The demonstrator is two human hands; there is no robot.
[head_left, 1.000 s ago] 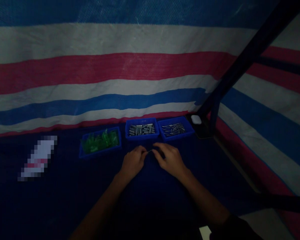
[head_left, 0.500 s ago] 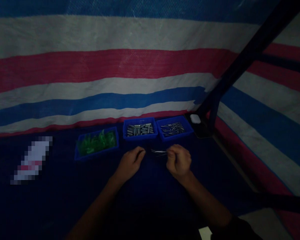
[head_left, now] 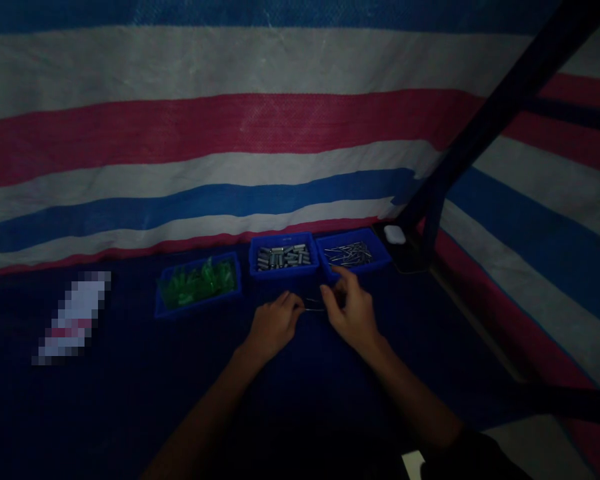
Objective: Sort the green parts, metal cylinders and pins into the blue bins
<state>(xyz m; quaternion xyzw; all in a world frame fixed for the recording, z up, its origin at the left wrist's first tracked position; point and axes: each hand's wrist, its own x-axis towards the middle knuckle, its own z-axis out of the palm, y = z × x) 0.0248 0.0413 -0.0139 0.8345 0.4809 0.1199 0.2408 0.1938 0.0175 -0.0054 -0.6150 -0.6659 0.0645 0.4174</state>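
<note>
My left hand (head_left: 274,325) rests on the dark blue table with its fingers pinched on the end of a thin metal pin (head_left: 314,308) that lies between both hands. My right hand (head_left: 349,308) is just right of it, fingers curled, with the fingertips lifted toward the blue tray of thin metal pins (head_left: 354,254). Whether the right fingers hold anything is hard to see in the dim light. A blue tray of small metal cylinders (head_left: 283,257) sits behind my hands. A blue tray of green plastic pieces (head_left: 198,283) stands to the left.
A striped red, white and blue tarp (head_left: 230,133) forms the wall behind and to the right. A dark metal post (head_left: 485,127) slants up at the right, with a small white object (head_left: 394,234) at its foot. A blurred white item (head_left: 73,317) lies at the left.
My right hand, which held pins out to the right half a second ago, has moved back left and up toward the pin tray. My left hand has barely moved.
</note>
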